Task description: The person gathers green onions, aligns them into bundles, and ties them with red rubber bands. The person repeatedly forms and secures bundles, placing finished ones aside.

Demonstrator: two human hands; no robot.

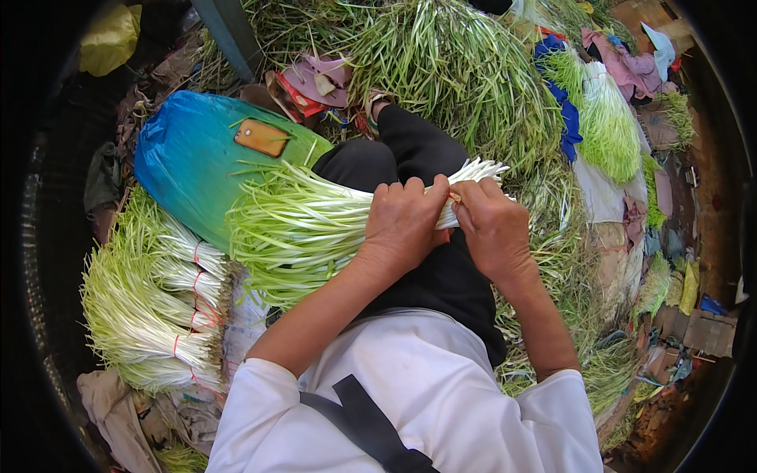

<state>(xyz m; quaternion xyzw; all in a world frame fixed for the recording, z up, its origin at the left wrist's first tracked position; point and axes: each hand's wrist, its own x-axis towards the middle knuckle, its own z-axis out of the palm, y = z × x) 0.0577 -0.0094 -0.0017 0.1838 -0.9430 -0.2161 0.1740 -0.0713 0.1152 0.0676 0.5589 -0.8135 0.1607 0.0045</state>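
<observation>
Across my lap lies a thick bunch of garlic chives or similar leafy stalks, pale green leaves to the left and white stem ends to the right. Wrapped over its white part, my left hand grips the stalks. Close beside it, my right hand pinches a thin red tie at the bunch near the stem ends. A bit of red also shows below my left thumb. The underside of the bunch is hidden by my hands.
Several red-tied bunches lie stacked at left. A phone in an orange case rests on a blue-green plastic-covered bundle. Ahead is a large heap of loose stalks, beside a metal post. Another pale bunch lies at right.
</observation>
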